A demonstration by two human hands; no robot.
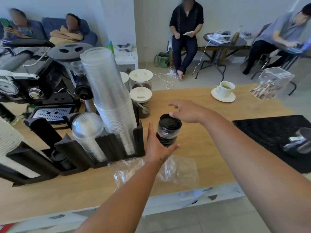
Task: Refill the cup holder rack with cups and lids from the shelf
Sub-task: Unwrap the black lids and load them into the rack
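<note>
A stack of black lids [168, 132], wrapped in clear film, is just right of the black cup holder rack [107, 142]. My left hand [155, 147] grips its lower part between straight fingers on the left and the thumb below. My right hand [186, 111] hovers over the top with fingers spread, thumb tip touching the top lid's rim. The rack holds a tall stack of clear cups [109, 98], clear dome lids [87, 128] and white cups [8, 138]. One rack slot [62, 158] between them looks nearly empty, with something dark at its bottom.
Crumpled clear plastic wrap [151, 170] lies on the wooden counter [202, 145] under my left wrist. An espresso machine [33, 88] and lidded jars [141, 79] stand behind the rack. A cup on a saucer [223, 91], an acrylic box [272, 83] and a black mat [272, 135] are to the right. People sit beyond.
</note>
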